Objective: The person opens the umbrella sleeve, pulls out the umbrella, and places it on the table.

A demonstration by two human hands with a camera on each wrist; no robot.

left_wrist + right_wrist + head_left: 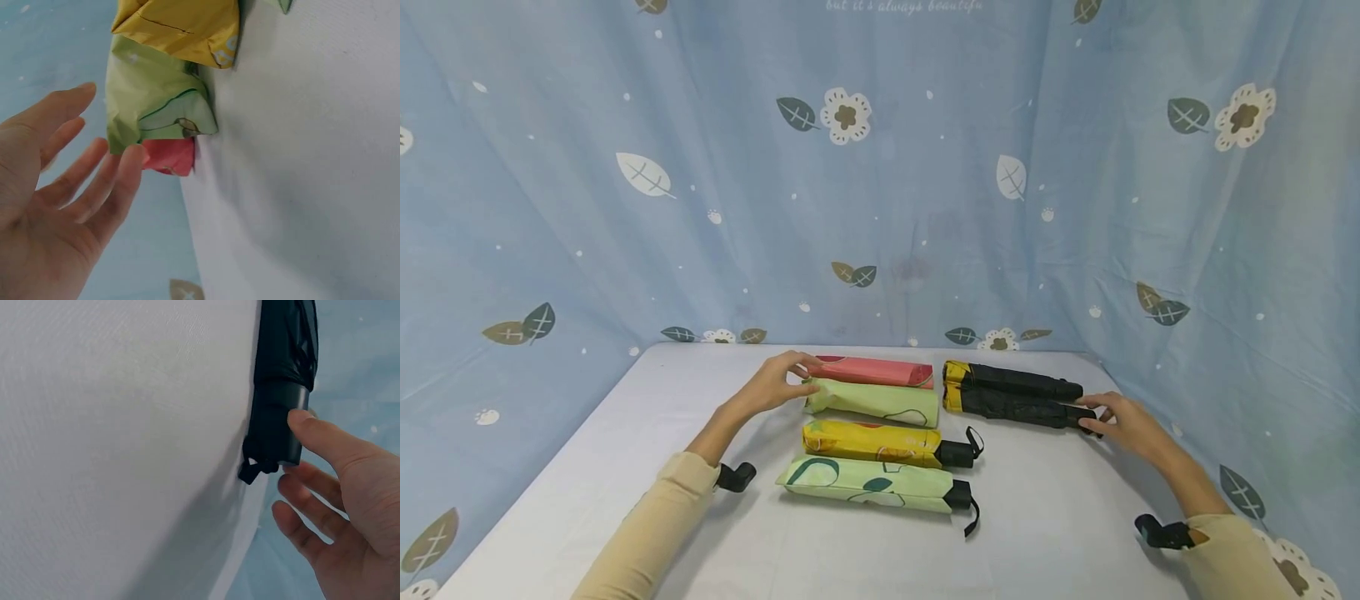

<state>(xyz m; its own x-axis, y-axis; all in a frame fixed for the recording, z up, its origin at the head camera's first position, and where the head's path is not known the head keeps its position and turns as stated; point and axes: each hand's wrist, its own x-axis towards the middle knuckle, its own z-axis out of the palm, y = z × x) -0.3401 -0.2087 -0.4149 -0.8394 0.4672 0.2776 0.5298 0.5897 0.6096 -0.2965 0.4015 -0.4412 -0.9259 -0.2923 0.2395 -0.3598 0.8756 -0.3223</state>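
Note:
Folded umbrellas lie on the white table in two groups. My left hand reaches to the left ends of a red umbrella and a plain light green umbrella. Its fingers are spread and loosely bent, with fingertips right at the green cloth in the left wrist view. At the right, two black umbrellas with yellow ends lie side by side, a far one and a near one. My right hand pinches the near one's black handle, thumb on its side and index finger partly hidden behind it.
Nearer the front lie a yellow umbrella and a patterned light green umbrella, their black handles and wrist straps pointing right. A blue printed curtain hangs behind the table and along its sides.

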